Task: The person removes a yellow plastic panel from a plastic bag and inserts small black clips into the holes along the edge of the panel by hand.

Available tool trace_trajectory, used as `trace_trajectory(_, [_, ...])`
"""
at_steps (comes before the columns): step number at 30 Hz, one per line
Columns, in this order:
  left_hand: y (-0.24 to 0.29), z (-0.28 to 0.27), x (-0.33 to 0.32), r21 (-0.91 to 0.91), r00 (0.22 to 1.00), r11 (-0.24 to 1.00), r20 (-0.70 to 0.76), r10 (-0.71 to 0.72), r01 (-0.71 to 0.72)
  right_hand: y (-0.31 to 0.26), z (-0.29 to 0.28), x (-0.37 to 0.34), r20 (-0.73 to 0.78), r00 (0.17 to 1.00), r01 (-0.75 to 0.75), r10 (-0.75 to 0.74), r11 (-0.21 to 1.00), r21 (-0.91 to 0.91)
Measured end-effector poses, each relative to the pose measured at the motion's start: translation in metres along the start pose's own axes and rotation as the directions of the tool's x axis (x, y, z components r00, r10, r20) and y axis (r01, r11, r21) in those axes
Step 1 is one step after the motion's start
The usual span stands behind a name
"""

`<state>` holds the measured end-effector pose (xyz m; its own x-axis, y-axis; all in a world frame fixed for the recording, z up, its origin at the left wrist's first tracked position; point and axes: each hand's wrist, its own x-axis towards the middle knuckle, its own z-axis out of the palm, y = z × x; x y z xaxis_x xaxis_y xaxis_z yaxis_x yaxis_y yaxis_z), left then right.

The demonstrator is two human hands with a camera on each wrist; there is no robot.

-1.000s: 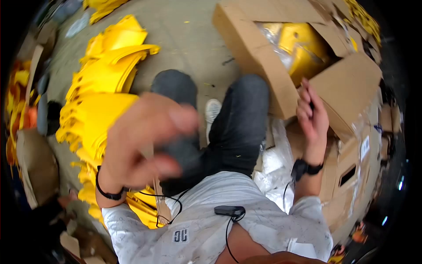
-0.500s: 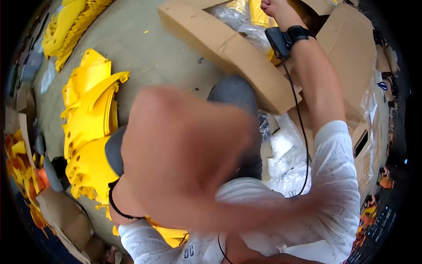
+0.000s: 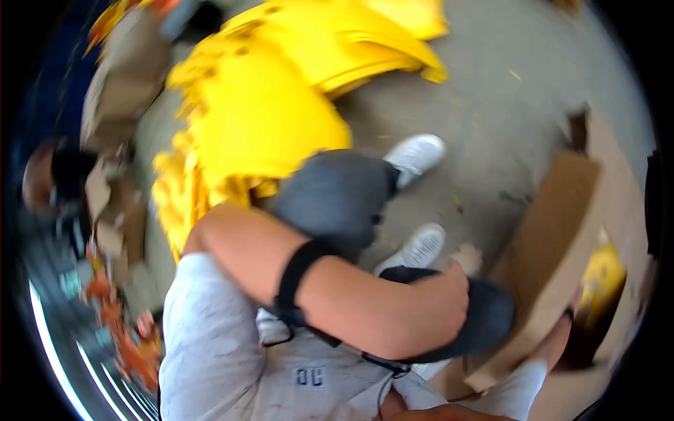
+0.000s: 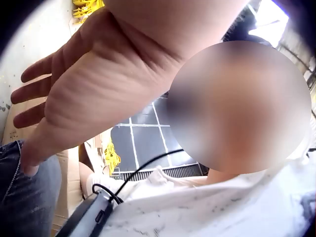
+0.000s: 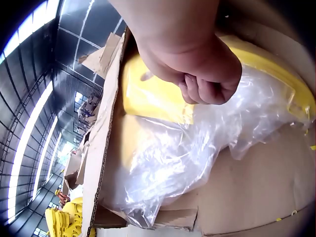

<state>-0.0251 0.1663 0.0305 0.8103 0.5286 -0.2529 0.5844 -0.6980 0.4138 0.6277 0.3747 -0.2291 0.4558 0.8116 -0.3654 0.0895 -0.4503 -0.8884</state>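
right hand perhaps against plastic

Industrial hall — factory or warehouse, can't tell which. Bare concrete floor, scuffed, bits of yellow scrap on it. Stacked yellow parts sit right on the floor, many alike. Open cardboard box holds more yellow pieces with clear plastic wrap. Orange items farther off, blurred. Overhead — high ribbed roof, long bright strips running along it.
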Motion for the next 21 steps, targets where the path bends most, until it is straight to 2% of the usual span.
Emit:
trace_trajectory(1, [-0.001, -0.006, 0.005, -0.147, 0.992, 0.988, 0.109, 0.056, -0.040, 0.009, -0.016, 0.016, 0.007, 1.000, -0.009, 0.009, 0.998, 0.055])
trace_trajectory(3, [0.002, -0.002, 0.003, -0.230, 0.995, 0.969, 0.018, 0.093, -0.087, 0.007, -0.011, 0.031, 0.032, 0.999, -0.033, 0.029, 0.989, 0.142])
trace_trajectory(6, [0.004, -0.005, 0.011, -0.138, 0.999, 0.990, 0.023, 0.042, -0.038, -0.006, -0.018, 0.039, 0.052, 0.998, -0.033, 0.021, 0.972, 0.232])
trace_trajectory(8, [0.006, 0.005, 0.032, -0.093, 0.986, 0.995, 0.157, 0.059, -0.045, -0.013, -0.018, 0.043, 0.081, 0.997, -0.034, 0.011, 0.957, 0.289])
trace_trajectory(11, [0.013, 0.013, 0.049, -0.045, 0.978, 0.999, 0.210, 0.010, -0.001, -0.025, -0.022, 0.052, 0.148, 0.989, -0.043, -0.017, 0.919, 0.392])
trace_trajectory(13, [0.017, 0.017, 0.055, 0.008, 0.964, 0.999, 0.264, -0.035, 0.034, -0.030, -0.025, 0.066, 0.264, 0.963, -0.100, -0.046, 0.852, 0.513])
trace_trajectory(14, [0.017, 0.019, 0.057, 0.035, 0.956, 0.998, 0.289, -0.059, 0.051, -0.028, -0.031, 0.081, 0.369, 0.926, -0.185, -0.074, 0.765, 0.616])
trace_trajectory(15, [0.016, 0.021, 0.057, 0.044, 0.959, 0.997, 0.276, -0.069, 0.059, -0.024, -0.047, 0.107, 0.502, 0.855, -0.300, -0.134, 0.662, 0.687])
trace_trajectory(16, [0.015, 0.024, 0.056, 0.058, 0.973, 0.998, 0.230, -0.001, -0.013, -0.024, -0.092, 0.172, 0.482, 0.858, -0.235, -0.179, 0.698, 0.676])
trace_trajectory(17, [0.014, 0.026, 0.056, 0.079, 0.980, 0.993, 0.185, 0.073, -0.089, -0.043, -0.099, 0.168, 0.462, 0.858, -0.167, -0.224, 0.729, 0.664])
trace_trajectory(18, [0.010, 0.025, 0.058, 0.130, 0.987, 0.987, 0.145, 0.073, -0.092, -0.067, -0.107, 0.158, 0.335, 0.888, 0.212, -0.315, 0.927, 0.309])
trace_trajectory(19, [-0.004, 0.040, 0.083, 0.145, 0.988, 0.985, 0.130, 0.077, -0.096, -0.094, -0.114, 0.145, 0.199, 0.895, 0.435, -0.398, 0.878, -0.199])
trace_trajectory(20, [-0.027, 0.062, 0.121, 0.061, 0.965, 0.963, 0.011, 0.262, -0.263, -0.133, -0.105, 0.086, 0.041, 0.908, 0.408, -0.416, 0.861, -0.305])
trace_trajectory(21, [-0.034, 0.071, 0.140, -0.001, 0.894, 0.900, -0.117, 0.433, -0.436, -0.157, -0.105, 0.056, -0.007, 0.908, 0.402, -0.418, 0.877, -0.263])
